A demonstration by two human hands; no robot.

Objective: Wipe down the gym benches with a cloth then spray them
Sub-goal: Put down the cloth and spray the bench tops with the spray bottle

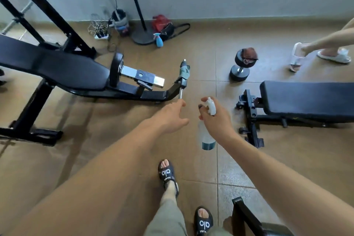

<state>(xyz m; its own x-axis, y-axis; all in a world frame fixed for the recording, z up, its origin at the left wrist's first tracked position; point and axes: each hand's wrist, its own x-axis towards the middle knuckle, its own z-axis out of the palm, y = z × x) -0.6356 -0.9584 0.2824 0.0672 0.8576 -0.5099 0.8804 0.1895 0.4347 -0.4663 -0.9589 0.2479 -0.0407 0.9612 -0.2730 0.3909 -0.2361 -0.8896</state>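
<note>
The floor [191, 59] is brown tile with grey grout lines, running up to a pale grey wall [249, 2] at the back. Two black padded benches stand on it: the left bench [63, 67] is angled, with a steel leg bar [181, 93] at its foot end, and a greenish cloth [184, 72] is draped over the upper end of that bar. The right bench [310, 98] lies flat at the right edge.

The right hand [216, 119] is curled round the neck of a spray bottle [207, 136], which hangs in the air between the two benches, white trigger head up, a little blue liquid at its bottom. The left hand [173, 115] reaches out with fingers relaxed, empty, its fingertips at the lower tip of the leg bar; whether they touch it is hard to say.

By the wall stand a fan pole [136, 4] on its round base, a blue sprayer [158, 40], a red and black bag [164, 26] and a power strip [100, 35] with tangled cords. A black dumbbell [242, 64] with a brown rag on it lies near the right bench. Another person's feet in white sandals [298, 53] show at the right.
</note>
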